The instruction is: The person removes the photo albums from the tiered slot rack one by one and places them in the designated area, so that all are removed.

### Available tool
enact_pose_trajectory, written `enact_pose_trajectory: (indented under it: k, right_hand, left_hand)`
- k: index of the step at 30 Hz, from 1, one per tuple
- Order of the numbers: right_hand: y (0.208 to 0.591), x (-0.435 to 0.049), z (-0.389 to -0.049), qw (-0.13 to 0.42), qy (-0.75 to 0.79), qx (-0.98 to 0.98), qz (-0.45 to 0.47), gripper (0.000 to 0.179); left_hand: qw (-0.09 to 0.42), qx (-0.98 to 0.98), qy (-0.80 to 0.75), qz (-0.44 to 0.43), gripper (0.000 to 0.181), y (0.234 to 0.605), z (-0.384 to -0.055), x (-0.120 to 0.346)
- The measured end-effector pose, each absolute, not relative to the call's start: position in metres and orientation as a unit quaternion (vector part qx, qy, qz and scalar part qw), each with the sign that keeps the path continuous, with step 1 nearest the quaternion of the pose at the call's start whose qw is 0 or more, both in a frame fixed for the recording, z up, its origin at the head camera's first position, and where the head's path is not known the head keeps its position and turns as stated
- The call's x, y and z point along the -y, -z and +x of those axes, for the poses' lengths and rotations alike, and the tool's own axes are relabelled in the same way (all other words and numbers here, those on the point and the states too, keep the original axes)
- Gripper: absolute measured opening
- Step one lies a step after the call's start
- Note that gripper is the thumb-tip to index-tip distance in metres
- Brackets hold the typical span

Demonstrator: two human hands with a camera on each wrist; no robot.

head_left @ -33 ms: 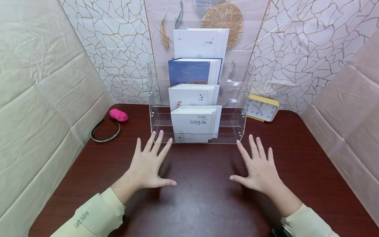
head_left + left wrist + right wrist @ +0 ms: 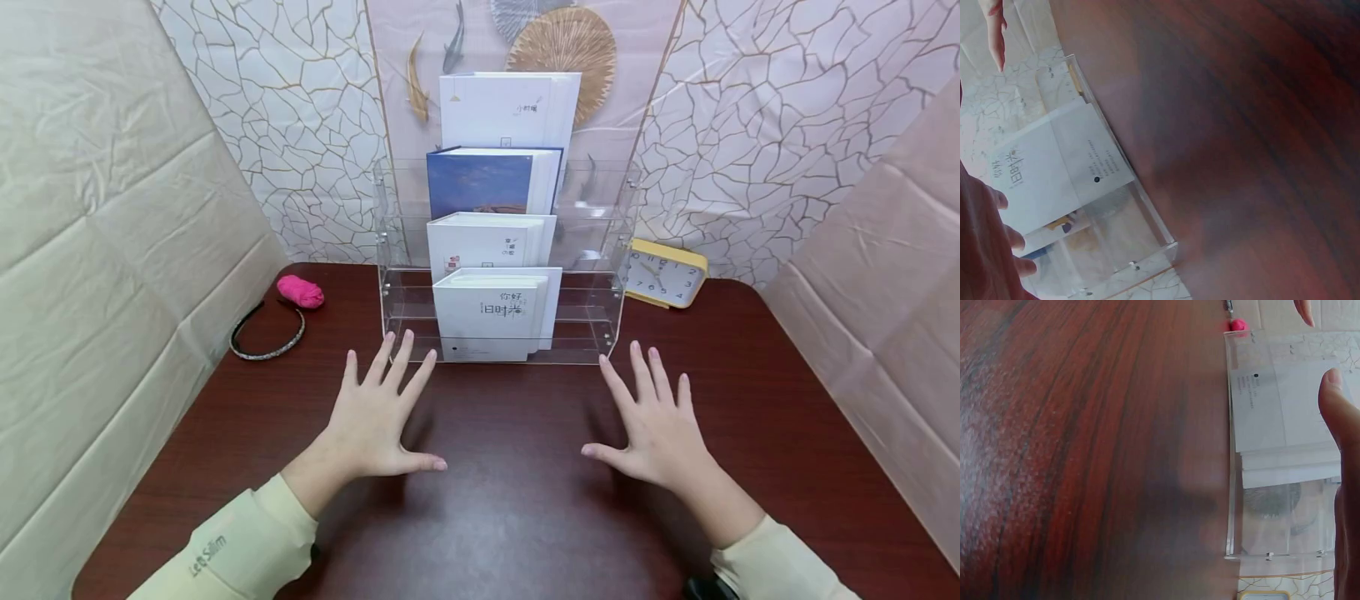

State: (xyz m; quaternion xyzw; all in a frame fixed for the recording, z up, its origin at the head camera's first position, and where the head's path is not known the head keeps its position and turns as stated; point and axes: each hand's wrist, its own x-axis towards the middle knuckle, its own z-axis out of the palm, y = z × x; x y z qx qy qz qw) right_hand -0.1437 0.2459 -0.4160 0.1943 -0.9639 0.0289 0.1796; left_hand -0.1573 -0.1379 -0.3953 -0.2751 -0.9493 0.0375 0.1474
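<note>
My left hand [image 2: 375,417] hovers over the table with its fingers spread, holding nothing. Across from it, my right hand [image 2: 656,429] is spread the same way, also holding nothing. Beyond both hands stands a clear acrylic tiered rack [image 2: 585,321]. In its front tier leans a white book [image 2: 487,321] with black lettering. Behind that rise another white book [image 2: 476,242], a blue book [image 2: 480,182] with a sky picture, and a tall white book [image 2: 491,108] at the top. The left wrist view shows the front white book [image 2: 1047,169] sideways, with fingers along the left edge.
A pink ball of yarn [image 2: 300,292] and a dark, glittery headband [image 2: 267,354] lie left of the rack. To its right stands a yellow-framed clock [image 2: 663,273], tilted. Cloth-covered walls [image 2: 112,250] border the brown table [image 2: 510,533] at the sides and back.
</note>
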Motion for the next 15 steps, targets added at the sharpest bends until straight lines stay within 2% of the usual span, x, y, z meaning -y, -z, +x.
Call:
enact_pose_trajectory:
  k: [8, 15]
  right_hand:
    - [0.4194, -0.2474, -0.143, 0.181, -0.025, 0.963, 0.196, 0.111]
    - [0.4136, -0.2448, -0.1425, 0.194, -0.022, 0.96, 0.201, 0.113]
  left_hand:
    - [0.137, 0.951, -0.035, -0.276, 0.128, 0.3987, -0.1566, 0.1382]
    - [0.162, 0.948, -0.027, -0.274, 0.124, 0.3958, -0.1558, 0.1396]
